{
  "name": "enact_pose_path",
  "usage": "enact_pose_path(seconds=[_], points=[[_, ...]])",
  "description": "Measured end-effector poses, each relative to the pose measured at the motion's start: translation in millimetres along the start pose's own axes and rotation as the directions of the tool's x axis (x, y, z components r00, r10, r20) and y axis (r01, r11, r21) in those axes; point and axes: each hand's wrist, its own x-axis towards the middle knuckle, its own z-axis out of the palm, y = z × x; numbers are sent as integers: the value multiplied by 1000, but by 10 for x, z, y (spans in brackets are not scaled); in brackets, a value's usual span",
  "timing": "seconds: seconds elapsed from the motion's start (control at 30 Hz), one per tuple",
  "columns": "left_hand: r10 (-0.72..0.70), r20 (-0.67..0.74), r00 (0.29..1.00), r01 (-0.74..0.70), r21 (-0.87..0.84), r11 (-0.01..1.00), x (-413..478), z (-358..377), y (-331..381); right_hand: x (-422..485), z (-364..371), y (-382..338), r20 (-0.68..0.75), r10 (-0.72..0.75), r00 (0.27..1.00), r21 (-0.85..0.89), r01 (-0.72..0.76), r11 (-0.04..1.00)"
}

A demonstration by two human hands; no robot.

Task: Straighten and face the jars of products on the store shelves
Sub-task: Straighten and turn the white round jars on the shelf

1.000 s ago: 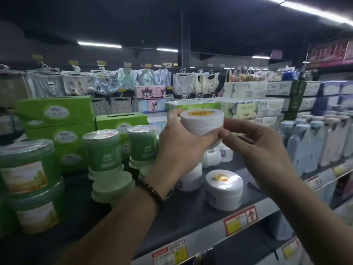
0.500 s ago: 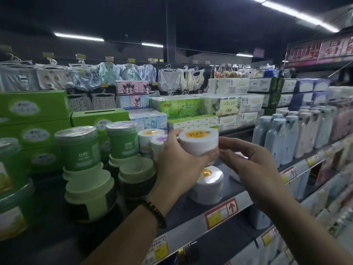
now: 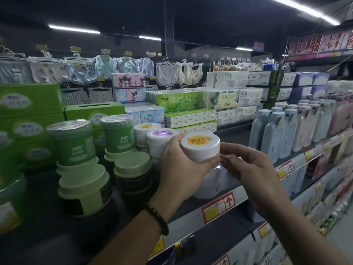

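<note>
My left hand (image 3: 179,169) wraps around a white jar (image 3: 200,152), its orange lid sticker (image 3: 198,140) facing up. The jar is held over a second white jar (image 3: 208,183) at the near edge of the shelf (image 3: 188,219). My right hand (image 3: 250,169) hovers just right of it, fingers loosely bent, gripping nothing. I judge this to be the stacking step. Next, the jar needs setting down squarely with its label forward. The sticker's writing is unclear. The far green tissue packs (image 3: 179,101) read 茶语 经典.

You stand in a shop: price tags (image 3: 219,207) line the shelf (image 3: 191,215) edge, tissue packs (image 3: 177,101) sit stacked, clothes (image 3: 168,73) hang behind.
</note>
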Motion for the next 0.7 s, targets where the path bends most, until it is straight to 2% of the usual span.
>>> enact_pose_path(seconds=[0.53,0.7], points=[[22,-29,999,-22,-28,999,-88,167,-98,-61,12,166,-52,36,998,38,-34,999],[16,-5,1000,-16,-63,998,-126,93,-94,-72,29,148,-134,-3,991,17,5,1000]])
